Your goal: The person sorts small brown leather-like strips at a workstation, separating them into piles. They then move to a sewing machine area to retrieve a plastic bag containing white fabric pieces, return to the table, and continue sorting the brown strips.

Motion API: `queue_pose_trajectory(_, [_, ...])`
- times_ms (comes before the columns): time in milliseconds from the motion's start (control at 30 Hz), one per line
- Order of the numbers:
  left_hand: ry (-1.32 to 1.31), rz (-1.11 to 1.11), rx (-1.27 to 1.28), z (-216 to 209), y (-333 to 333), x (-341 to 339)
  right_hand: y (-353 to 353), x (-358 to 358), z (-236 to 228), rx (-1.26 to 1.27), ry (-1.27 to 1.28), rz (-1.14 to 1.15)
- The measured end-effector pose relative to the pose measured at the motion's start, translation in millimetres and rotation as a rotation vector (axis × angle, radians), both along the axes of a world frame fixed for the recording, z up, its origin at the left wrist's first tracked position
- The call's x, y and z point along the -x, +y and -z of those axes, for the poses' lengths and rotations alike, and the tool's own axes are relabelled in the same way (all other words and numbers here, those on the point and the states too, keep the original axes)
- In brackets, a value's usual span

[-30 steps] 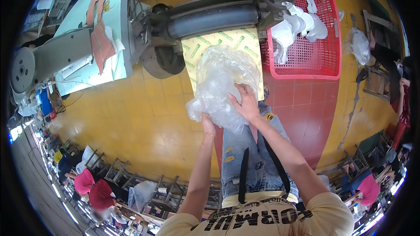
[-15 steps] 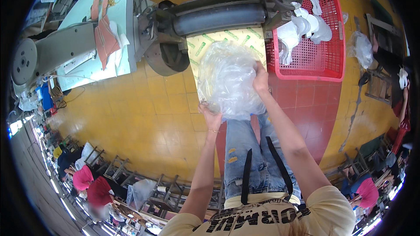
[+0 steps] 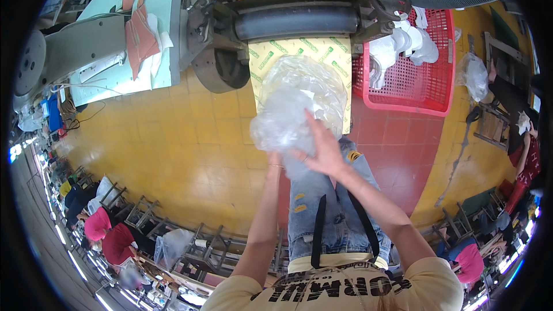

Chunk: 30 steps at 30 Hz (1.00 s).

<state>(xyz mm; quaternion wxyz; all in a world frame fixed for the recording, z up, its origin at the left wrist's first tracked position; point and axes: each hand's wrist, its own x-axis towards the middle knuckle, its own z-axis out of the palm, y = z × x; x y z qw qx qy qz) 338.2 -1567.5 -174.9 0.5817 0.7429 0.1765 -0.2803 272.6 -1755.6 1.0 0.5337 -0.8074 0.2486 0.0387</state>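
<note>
The right hand (image 3: 324,152), grip spread, has moved inward; the plastic (image 3: 282,118) now bunches leftward; the left hand's grip is unclear on the half-hidden left hand (image 3: 275,158).

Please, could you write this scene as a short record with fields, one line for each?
left hand: at the lower edge of the clear plastic, fingers hidden
right hand: at the plastic, fingers spread, blurred
under the plastic: yellow sheet, green print
beyond: dark roller
right side: red basket, white pieces inside
left side: pale table, reddish-brown pieces on top
</note>
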Motion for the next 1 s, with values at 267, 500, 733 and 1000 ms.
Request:
queue_pose_trajectory(267, [0.114,0.039,0.106,-2,17,-2,49,-33,41,-0.228,0.031,0.163])
queue_pose_trajectory(500, [-0.378,0.362,-0.379,-8,9,-1,-31,-13,104,-1.126,0.144,0.999])
queue_pose_trajectory(733, [-0.545,0.360,-0.457,-32,-12,-8,-37,26,94,-0.510,-0.072,0.479])
queue_pose_trajectory(1000, [-0.486,0.354,-0.502,-64,-41,-19,-61,18,106,-1.425,0.079,1.071])
